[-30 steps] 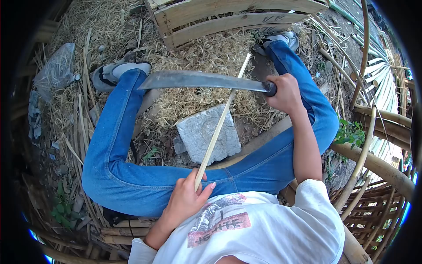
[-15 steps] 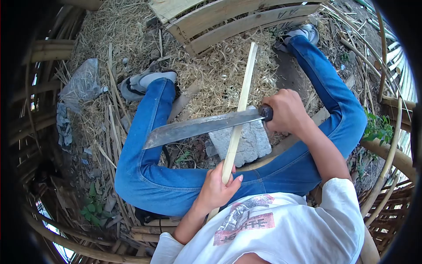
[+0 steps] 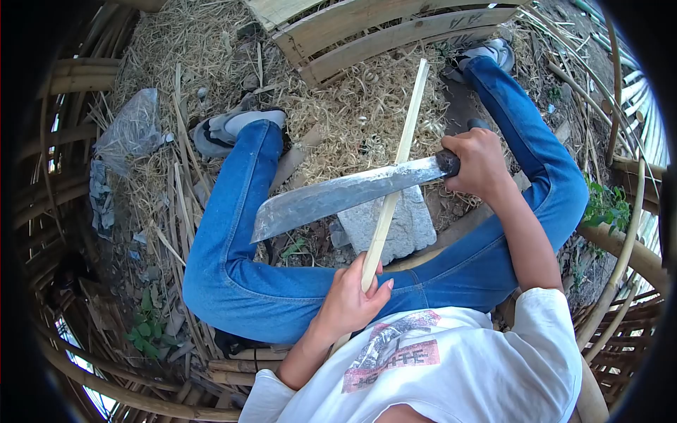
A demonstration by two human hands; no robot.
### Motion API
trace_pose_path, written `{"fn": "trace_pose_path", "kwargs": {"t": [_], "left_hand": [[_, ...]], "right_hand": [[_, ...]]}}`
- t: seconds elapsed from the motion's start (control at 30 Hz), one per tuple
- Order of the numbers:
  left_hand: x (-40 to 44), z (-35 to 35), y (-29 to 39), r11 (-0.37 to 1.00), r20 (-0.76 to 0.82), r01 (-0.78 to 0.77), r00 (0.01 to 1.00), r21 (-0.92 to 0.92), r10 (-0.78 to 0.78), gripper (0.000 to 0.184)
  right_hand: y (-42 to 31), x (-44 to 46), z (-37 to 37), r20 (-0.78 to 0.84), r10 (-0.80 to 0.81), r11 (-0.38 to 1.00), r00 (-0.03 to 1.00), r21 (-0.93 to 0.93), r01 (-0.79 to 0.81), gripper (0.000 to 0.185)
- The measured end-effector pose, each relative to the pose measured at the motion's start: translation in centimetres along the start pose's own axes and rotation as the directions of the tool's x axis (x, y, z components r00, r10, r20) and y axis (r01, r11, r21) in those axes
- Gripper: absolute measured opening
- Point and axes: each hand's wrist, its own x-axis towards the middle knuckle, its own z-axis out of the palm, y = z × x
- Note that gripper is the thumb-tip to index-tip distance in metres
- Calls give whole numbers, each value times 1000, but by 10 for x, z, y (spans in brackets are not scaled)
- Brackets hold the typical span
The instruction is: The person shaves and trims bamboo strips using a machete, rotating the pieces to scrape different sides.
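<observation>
My right hand (image 3: 479, 161) is wrapped round the dark handle of a machete (image 3: 345, 194), whose wide grey blade reaches left toward my left knee. The blade crosses over a long pale bamboo strip (image 3: 409, 127); whether it touches the strip I cannot tell. My left hand (image 3: 355, 296) grips the lower part of that strip in front of my stomach. The strip slants up and away, above a rough grey stone block (image 3: 402, 225) between my legs. Its lower end runs back beside my shirt, partly hidden.
Curly shavings (image 3: 338, 130) cover the ground ahead. A wooden slatted crate (image 3: 395, 35) stands at the top. On the left lies a clear plastic bag (image 3: 132, 127). Bamboo poles (image 3: 627, 247) line the right side, and a green plant (image 3: 605, 204) grows there.
My right hand and the machete have moved up and right, away from me along the strip. The blade's face shows more. The strip's far end has shifted slightly right; my left hand stays nearly still.
</observation>
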Motion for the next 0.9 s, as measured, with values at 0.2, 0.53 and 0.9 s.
{"fn": "trace_pose_path", "kwargs": {"t": [0.2, 0.53, 0.9], "left_hand": [[-3, -5, -4, 1000, -2, 9, 1000, 18, -9, 25], [-21, -9, -15, 999, -27, 35, 999, 14, -35, 26], [-22, -10, -12, 995, 15, 50, 999, 87, -51, 27]], "right_hand": [[2, 2, 0, -22, 0, 999, 1000, -44, -1, 26], [42, 6, -7, -159, 56, 990, 986, -122, -75, 20], [30, 9, 9, -116, 41, 997, 992, -58, -48, 17]]}}
